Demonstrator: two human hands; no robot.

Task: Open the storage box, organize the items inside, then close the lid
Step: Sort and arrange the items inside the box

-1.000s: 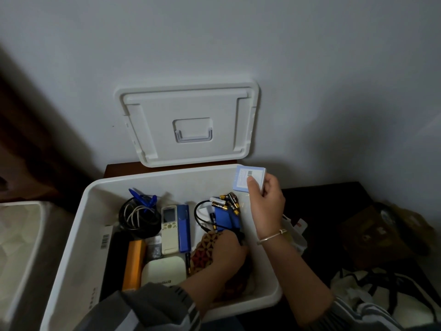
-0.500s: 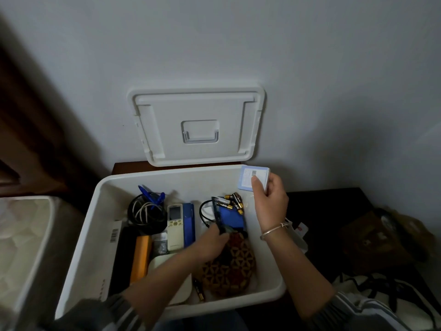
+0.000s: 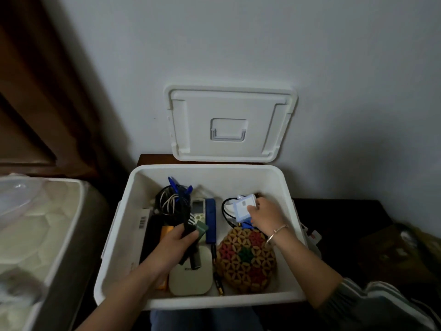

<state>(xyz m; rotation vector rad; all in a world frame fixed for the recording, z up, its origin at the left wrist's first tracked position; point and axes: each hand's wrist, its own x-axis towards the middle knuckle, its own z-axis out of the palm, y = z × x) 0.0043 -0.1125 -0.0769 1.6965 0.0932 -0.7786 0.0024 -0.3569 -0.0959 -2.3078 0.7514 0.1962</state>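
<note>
The white storage box (image 3: 290,187) stands open, and its lid (image 3: 230,123) leans upright against the wall behind it. My left hand (image 3: 177,240) grips a black comb (image 3: 188,218) over the box's left half, above a remote control (image 3: 198,211) and a beige square device (image 3: 191,275). My right hand (image 3: 265,217) holds a small light-blue box (image 3: 243,207) low inside the back right part, over a black cable. A round beaded pouch (image 3: 245,259) lies in the front right of the box. Coiled cables (image 3: 167,201) and a blue clip (image 3: 176,185) sit at the back left.
A dark blue bar (image 3: 211,220) and an orange item (image 3: 165,230) lie among the box's contents. A padded white container (image 3: 35,235) stands to the left. Dark bags (image 3: 403,249) lie on the floor to the right. A wooden surface (image 3: 152,158) shows behind the box.
My right hand has lowered the light-blue box from above the rim down into the box. My left hand left the pouch area, took up the black comb and moved left.
</note>
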